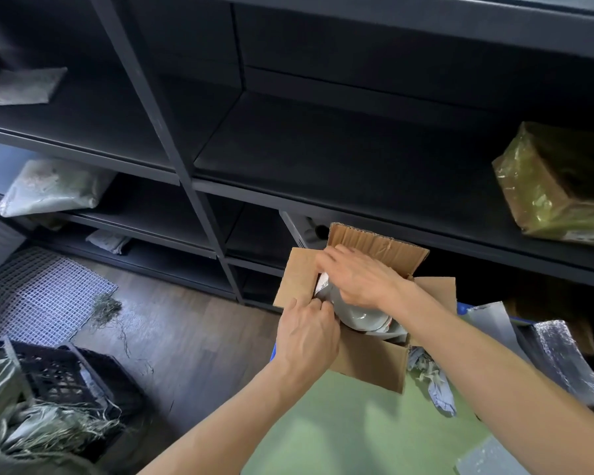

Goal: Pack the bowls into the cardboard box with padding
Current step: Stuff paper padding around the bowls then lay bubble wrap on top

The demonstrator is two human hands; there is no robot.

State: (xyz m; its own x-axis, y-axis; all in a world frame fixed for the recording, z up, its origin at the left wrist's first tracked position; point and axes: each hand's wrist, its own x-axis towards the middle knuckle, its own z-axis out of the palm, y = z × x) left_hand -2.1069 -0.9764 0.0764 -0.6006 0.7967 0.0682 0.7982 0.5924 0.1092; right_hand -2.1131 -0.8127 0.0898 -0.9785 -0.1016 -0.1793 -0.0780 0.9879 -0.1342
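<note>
Tuck the padding (323,282) down evenly between the bowl (360,317) and the cardboard box (367,365) wall, pushing lightly so the bowl stays seated. Your left grip (306,334) looks narrow, pinching the padding's edge, while your right grip (360,275) lies wide, fingers pressing just beyond it. The bowl sits inside the box, directly under your right grip and just beside your left.

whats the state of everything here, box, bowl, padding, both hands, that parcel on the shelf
cardboard box: open, flaps spread
bowl: inside the box, open side up
padding: tucked between bowl and box wall
left hand: fingers curled at the padding, grip unclear
right hand: over the bowl, fingers straight, reaching toward the far corner
wrapped parcel: sealed, on the shelf
</note>
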